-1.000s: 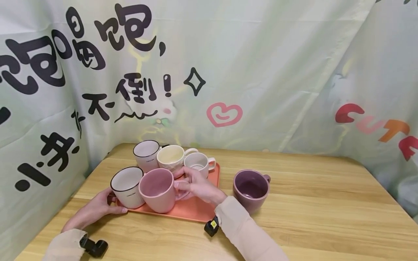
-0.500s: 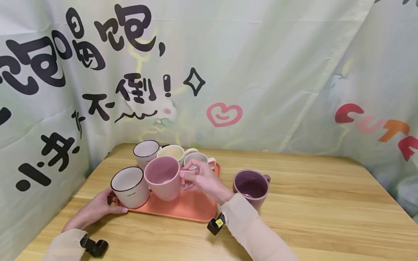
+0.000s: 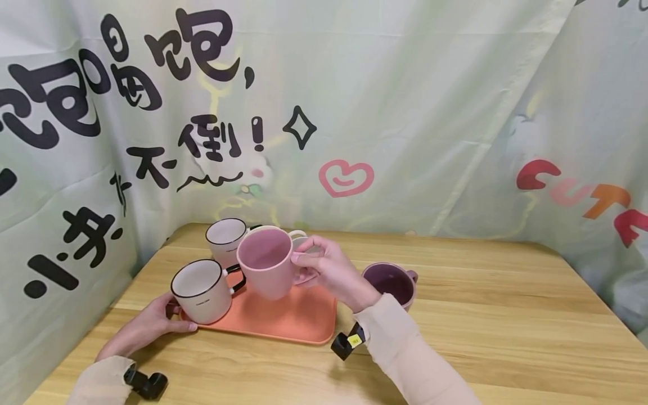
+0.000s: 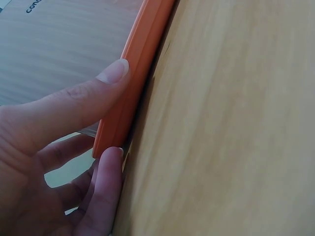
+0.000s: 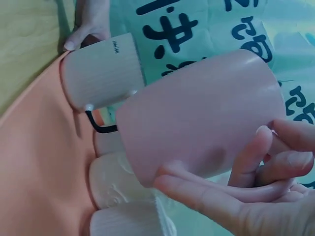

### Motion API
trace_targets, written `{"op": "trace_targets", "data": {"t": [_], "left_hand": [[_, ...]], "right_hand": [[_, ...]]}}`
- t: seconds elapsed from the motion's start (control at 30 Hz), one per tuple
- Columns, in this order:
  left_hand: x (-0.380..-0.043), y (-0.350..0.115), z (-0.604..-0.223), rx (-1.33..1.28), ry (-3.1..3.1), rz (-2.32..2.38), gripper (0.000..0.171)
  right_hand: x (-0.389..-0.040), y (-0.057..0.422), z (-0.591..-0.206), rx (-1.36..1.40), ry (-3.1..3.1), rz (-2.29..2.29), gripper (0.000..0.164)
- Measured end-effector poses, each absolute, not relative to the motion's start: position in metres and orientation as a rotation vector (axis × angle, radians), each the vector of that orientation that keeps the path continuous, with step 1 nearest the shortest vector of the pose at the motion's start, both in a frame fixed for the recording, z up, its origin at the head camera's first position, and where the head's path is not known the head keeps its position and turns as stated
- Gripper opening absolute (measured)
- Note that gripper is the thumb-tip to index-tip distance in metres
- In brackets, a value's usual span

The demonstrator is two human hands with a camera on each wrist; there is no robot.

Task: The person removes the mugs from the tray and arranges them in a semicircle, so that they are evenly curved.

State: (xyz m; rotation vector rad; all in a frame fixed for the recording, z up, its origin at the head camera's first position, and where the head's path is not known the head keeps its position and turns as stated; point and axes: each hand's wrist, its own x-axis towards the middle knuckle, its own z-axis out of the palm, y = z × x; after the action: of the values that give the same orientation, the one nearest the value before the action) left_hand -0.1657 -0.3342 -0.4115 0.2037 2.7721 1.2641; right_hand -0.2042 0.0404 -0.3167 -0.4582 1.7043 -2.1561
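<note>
In the head view my right hand point(image 3: 331, 267) holds a pink mug point(image 3: 268, 267) by its handle, up above the orange tray point(image 3: 288, 323). The right wrist view shows the fingers curled round that handle, the mug point(image 5: 197, 113) tilted in the picture. At the tray's near left corner, my left hand point(image 3: 144, 326) grips the edge. Its thumb point(image 4: 93, 98) lies along the orange rim, with the fingers curled by the corner. Right beside that hand stands a white mug point(image 3: 202, 304) with a black rim and black handle.
Another black-rimmed mug point(image 3: 223, 247) stands at the tray's back left. A cream mug point(image 5: 110, 179) and a small white cup point(image 5: 123, 221) are mostly hidden behind the pink mug and right hand. A dark purple mug point(image 3: 388, 281) stands on the wooden table point(image 3: 506, 326), right of the tray.
My right hand has lifted the pink mug off the tray and carried it up and to the right. The white mug's black handle has come into view. My left hand stays put.
</note>
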Motion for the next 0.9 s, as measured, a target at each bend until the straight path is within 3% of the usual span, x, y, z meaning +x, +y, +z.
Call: {"op": "trace_targets", "data": {"t": [0.9], "left_hand": [[-0.167,-0.335,-0.412,0.190,2.761,1.273,0.067]], "right_hand": [[-0.205,0.090,-0.296,-0.366,1.812,-2.204,0.008]]}}
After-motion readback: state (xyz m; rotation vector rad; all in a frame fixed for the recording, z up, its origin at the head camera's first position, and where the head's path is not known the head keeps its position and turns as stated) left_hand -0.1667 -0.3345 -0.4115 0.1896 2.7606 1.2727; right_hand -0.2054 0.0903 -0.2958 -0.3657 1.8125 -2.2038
